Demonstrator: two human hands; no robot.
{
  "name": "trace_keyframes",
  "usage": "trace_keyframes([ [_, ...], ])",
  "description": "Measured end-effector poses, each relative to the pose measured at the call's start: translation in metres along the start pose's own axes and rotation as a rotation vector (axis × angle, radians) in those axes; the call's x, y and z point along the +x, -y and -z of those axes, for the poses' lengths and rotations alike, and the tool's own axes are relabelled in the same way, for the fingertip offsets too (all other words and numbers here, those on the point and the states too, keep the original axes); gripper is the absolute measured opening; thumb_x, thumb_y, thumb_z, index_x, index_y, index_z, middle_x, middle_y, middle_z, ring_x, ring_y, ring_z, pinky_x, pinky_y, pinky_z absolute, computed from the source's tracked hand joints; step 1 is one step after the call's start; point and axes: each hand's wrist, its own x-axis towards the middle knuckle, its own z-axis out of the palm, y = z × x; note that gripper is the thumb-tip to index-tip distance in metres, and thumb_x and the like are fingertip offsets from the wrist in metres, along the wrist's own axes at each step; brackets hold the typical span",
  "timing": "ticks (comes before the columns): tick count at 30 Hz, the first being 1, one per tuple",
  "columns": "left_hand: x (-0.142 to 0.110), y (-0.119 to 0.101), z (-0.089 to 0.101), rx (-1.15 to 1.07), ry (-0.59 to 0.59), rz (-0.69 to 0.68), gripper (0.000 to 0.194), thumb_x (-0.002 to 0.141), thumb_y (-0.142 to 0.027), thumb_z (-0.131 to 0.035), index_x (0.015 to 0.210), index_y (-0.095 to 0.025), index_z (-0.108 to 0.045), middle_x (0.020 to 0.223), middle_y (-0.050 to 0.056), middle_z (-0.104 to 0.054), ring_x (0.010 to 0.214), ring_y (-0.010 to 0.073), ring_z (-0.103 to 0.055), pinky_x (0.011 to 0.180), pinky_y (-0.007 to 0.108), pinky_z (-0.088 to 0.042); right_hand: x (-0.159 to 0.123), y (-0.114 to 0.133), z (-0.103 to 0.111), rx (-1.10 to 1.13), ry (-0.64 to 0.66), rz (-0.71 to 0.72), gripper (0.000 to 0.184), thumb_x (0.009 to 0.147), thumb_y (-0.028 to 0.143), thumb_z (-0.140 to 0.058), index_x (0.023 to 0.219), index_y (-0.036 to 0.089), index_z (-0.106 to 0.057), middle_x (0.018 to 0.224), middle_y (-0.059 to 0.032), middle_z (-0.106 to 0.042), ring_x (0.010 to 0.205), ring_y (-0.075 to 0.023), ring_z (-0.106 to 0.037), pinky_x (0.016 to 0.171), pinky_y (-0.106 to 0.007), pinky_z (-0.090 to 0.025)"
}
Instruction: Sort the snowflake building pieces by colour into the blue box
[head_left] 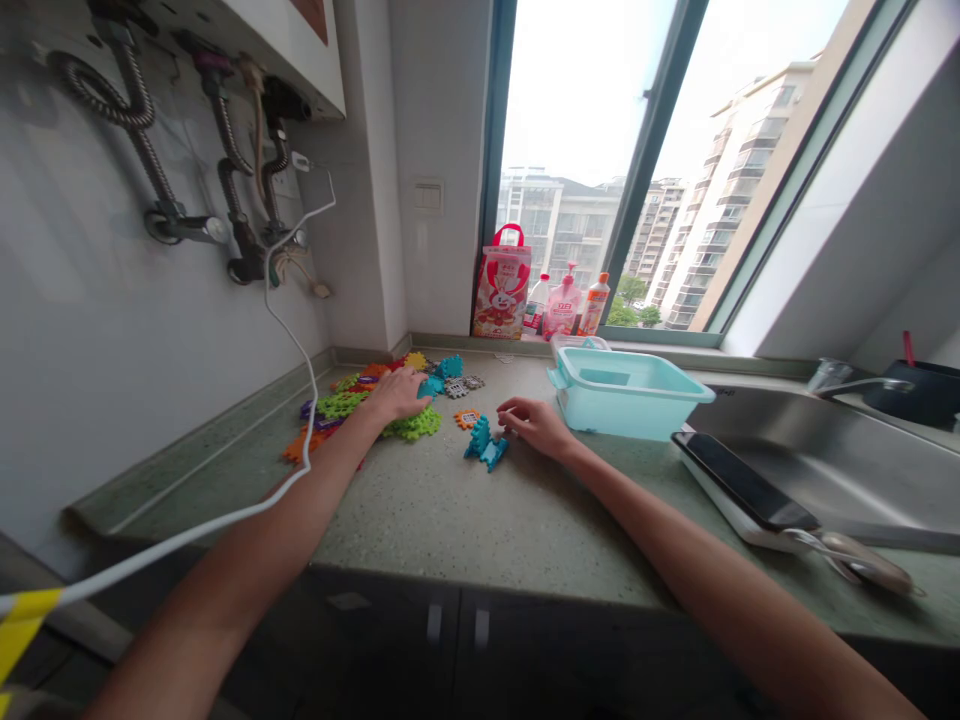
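Observation:
My left hand (401, 392) reaches over a heap of colourful plastic gear-shaped toy pieces at the back left of the counter. Its fingers are stretched out, close to a blue piece (431, 386) and above green gears (416, 423). My right hand (538, 426) rests on the counter, fingers loosely bent and apart. Its fingertips are right beside a blue toy part (486, 444), made of an upright gear and a flat-lying piece; whether they touch it I cannot tell. Just behind lies an orange gear (466, 418). Grey gears (457, 386) and another blue gear (450, 367) sit near the heap.
A light-blue plastic tub (634, 395) stands to the right, beside the steel sink (817, 470). A black phone (742, 480) lies at the sink's edge. A white cable (289, 320) hangs across my left forearm. Bottles (562, 305) and a red bag (502, 290) line the windowsill.

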Motion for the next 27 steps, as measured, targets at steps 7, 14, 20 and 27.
trace_keyframes([
  [7, 0.002, 0.010, 0.000, 0.029, 0.005, 0.038, 0.043, 0.086, -0.044, -0.073, 0.124, -0.022, -0.074, 0.126, 0.015, -0.071, 0.121, 0.0336, -0.064, 0.101, 0.038, -0.051, 0.000, 0.001, -0.001, -0.019, 0.004, 0.015, 0.018, 0.093, 0.034, -0.066, 0.100, 0.020, -0.075, 0.084, -0.0046, -0.081, 0.074, -0.0190, -0.077, 0.070, -0.029, -0.059],
  [14, 0.001, -0.023, 0.020, -0.366, -0.306, -0.044, 0.015, 0.088, -0.037, -0.072, 0.090, -0.024, -0.081, 0.088, 0.003, -0.080, 0.075, 0.0200, -0.070, 0.082, 0.033, -0.056, -0.002, 0.019, 0.006, -0.128, -0.190, 0.131, 0.022, 0.097, 0.035, -0.062, 0.113, 0.024, -0.073, 0.097, -0.0042, -0.081, 0.076, -0.0173, -0.077, 0.071, -0.029, -0.061],
  [20, -0.019, -0.097, 0.029, -0.801, -0.422, -0.155, 0.024, 0.083, -0.044, -0.078, 0.085, -0.019, -0.079, 0.080, 0.004, -0.079, 0.073, 0.0186, -0.072, 0.073, 0.030, -0.057, -0.014, 0.063, 0.008, -0.443, -0.378, 0.398, 0.051, 0.093, 0.046, -0.072, 0.140, 0.029, -0.063, 0.135, -0.0062, -0.072, 0.110, -0.0238, -0.073, 0.089, -0.035, -0.061],
  [27, -0.021, -0.112, 0.020, -0.966, -0.307, -0.189, 0.039, 0.086, -0.057, -0.074, 0.087, -0.019, -0.080, 0.082, 0.005, -0.080, 0.076, 0.0200, -0.073, 0.074, 0.029, -0.056, -0.017, 0.073, 0.006, -0.625, -0.393, 0.294, 0.049, 0.090, 0.046, -0.073, 0.134, 0.025, -0.067, 0.120, -0.0084, -0.078, 0.109, -0.0263, -0.072, 0.090, -0.036, -0.056],
])
